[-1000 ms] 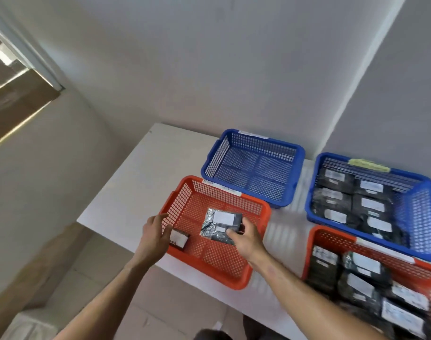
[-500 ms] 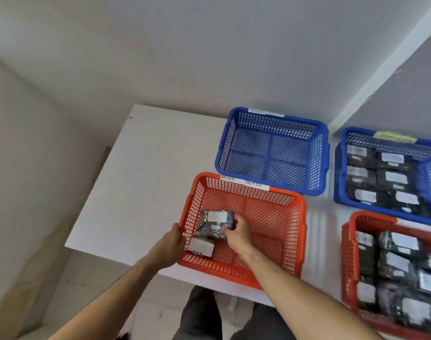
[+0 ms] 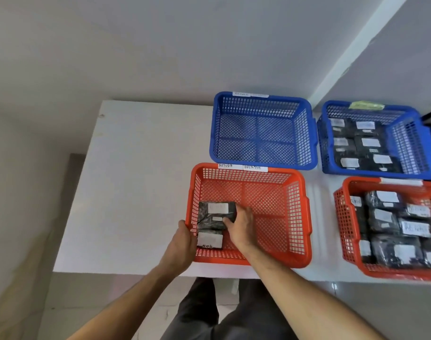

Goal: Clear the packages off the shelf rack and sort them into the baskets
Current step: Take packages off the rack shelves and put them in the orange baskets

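Right hand [image 3: 240, 227] reaching into near orange basket [image 3: 305, 217], fingers [image 3: 228, 220] pinching right edge of dark pkg [image 3: 215, 214] – pkg lying flat on basket floor at 9 o'clock, white label up. Second pkg [image 3: 209, 239] lying just below at 7 o'clock, touching the first. Left hand [image 3: 182, 244] gripping basket's left rim, fingers curled over wall. Empty blue basket [image 3: 312, 133] sitting at 12 on white worktop [image 3: 136, 180] – two filled baskets at 3.
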